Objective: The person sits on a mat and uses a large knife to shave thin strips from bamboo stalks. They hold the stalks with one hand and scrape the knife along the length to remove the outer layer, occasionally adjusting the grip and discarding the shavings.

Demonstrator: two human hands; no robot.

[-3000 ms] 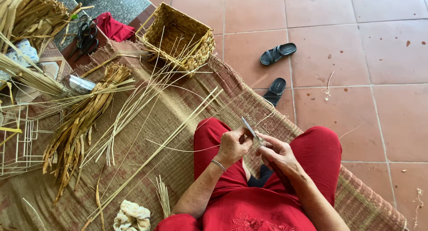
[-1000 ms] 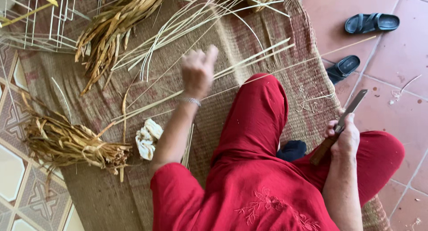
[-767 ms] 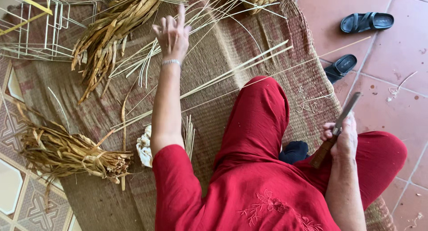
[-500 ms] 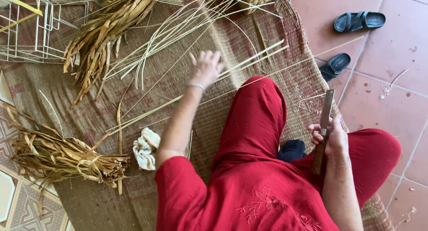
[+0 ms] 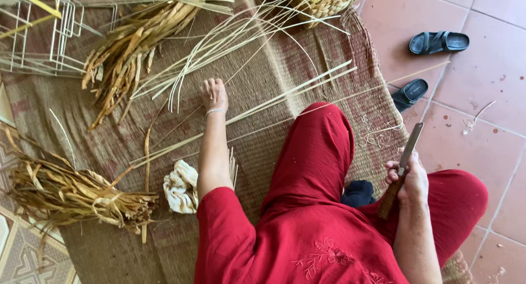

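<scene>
Head view looks down on a person in red clothes who sits on a brown woven mat (image 5: pixel 307 152). Left hand (image 5: pixel 213 94) is stretched far out in front and lies flat on the mat, fingers loose, holding nothing. It rests right by the pale thin reeds (image 5: pixel 230 48) that fan out across the mat, and its fingertips are at the ends of some of them. A thin bracelet sits on that wrist.

Right hand (image 5: pixel 408 180) is closed tight around a knife (image 5: pixel 402 169) with a brown wooden handle. The grey blade points up and away from the body. This hand rests over the right knee, well apart from the left hand.

One long reed strip (image 5: pixel 285 98) runs slanted across the mat, just below the left wrist. A crumpled white cloth (image 5: pixel 178 186) lies beside the left elbow. A bundle of dry brown leaves (image 5: pixel 76 193) lies at the left edge of the mat, and another bundle (image 5: pixel 131 48) lies further up. A white wire rack (image 5: pixel 44 32) sits in the top left corner. A woven basket (image 5: pixel 323 0) shows at the top. Two black sandals (image 5: pixel 438 42) lie on the red tile floor (image 5: pixel 493 108).
</scene>
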